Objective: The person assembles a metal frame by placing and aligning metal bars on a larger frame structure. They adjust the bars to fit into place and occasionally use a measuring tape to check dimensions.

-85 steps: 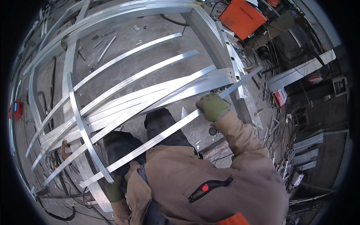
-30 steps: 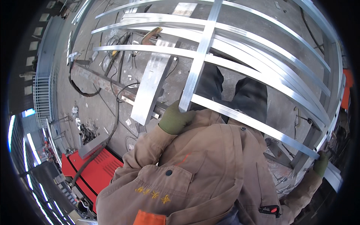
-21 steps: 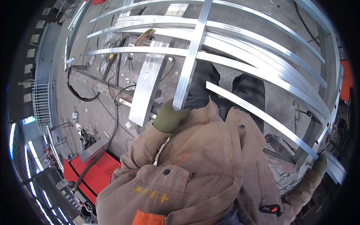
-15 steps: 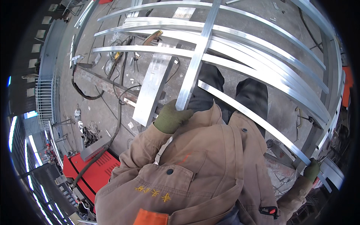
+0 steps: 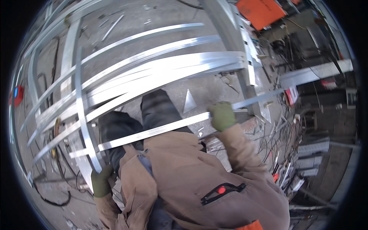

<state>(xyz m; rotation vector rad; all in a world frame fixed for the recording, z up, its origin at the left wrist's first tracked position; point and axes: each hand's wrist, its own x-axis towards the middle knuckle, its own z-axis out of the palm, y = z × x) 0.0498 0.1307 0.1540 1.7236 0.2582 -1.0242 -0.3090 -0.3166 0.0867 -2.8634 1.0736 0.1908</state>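
My left hand (image 5: 101,182), in a green glove, is closed around the near end of a silver metal bar (image 5: 85,130) that runs away from me across several others. With my right hand (image 5: 223,116), gloved the same way, I grip a long, narrow silver metal strip (image 5: 161,128) lying across above my thighs. The strip's left end reaches past the bar in my left hand, seemingly beneath it. To the right it extends beyond my right hand. Long curved-looking silver bars (image 5: 153,73) lie beyond my knees, beneath the left-hand bar.
A grey metal frame post (image 5: 226,30) stands at the far right, with an orange panel (image 5: 260,13) behind it. A wide metal profile (image 5: 318,73) lies at right, among cables and scraps. A triangular metal plate (image 5: 189,101) is on the floor. A red device (image 5: 17,95) is far left.
The view has swung right. My right hand has gone from the strip's far right end to farther along it, and the strip has shifted left across the bar that my left hand still holds.
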